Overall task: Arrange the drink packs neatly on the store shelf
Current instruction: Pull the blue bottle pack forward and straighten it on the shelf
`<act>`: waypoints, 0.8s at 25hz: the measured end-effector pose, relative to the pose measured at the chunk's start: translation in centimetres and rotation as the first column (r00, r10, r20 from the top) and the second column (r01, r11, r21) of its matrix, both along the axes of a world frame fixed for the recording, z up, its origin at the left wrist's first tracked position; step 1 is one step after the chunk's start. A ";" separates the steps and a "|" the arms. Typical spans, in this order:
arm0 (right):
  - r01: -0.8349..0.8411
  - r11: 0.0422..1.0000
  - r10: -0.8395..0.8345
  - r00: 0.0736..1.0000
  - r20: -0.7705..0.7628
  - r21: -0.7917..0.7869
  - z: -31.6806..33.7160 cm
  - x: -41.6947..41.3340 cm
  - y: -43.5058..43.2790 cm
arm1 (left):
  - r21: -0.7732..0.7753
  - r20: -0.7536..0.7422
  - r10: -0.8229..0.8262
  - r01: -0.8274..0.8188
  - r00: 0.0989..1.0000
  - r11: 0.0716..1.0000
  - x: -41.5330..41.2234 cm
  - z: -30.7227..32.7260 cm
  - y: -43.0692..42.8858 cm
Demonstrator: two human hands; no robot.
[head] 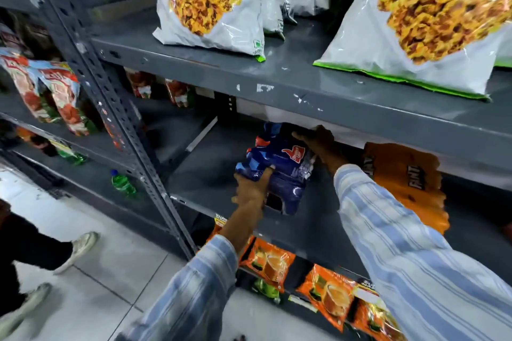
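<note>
Blue pack [277,169]: on shelf [210,171], left of orange pack [407,185]
Left hand [253,188]: fingers grasp blue pack's near end
Right hand [321,144]: fingers grasp its far top

Both arms wear long shirt sleeves of pale blue cloth with white and darker blue stripes running lengthwise. The left sleeve [194,285] ends well short of the wrist, leaving the forearm bare up to the left hand [253,188]. The right sleeve [410,243] is wider and loose, reaching nearly to the right hand [318,141]. Both hands are bare.
</note>
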State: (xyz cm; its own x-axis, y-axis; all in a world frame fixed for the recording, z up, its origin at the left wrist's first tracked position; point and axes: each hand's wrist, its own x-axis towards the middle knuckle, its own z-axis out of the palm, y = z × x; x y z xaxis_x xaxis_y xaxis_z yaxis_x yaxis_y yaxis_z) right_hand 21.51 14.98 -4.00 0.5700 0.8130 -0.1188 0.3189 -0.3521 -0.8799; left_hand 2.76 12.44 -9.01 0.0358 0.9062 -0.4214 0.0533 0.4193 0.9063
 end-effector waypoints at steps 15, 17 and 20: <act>0.107 0.939 -0.122 0.992 0.027 0.326 -6.7 -4.8 -9.3 | 0.524 -0.631 -0.305 0.682 0.713 0.510 -7.1 3.3 4.2; 0.157 0.941 -0.120 0.983 -0.138 0.301 -6.3 -4.2 -8.9 | 0.487 -0.609 -0.223 0.581 0.761 0.652 -6.5 3.1 2.9; 0.303 0.946 -0.201 0.828 -0.524 0.115 -6.0 -2.1 -8.4 | 0.269 -0.346 -0.105 0.206 0.932 0.941 -3.2 2.4 -1.7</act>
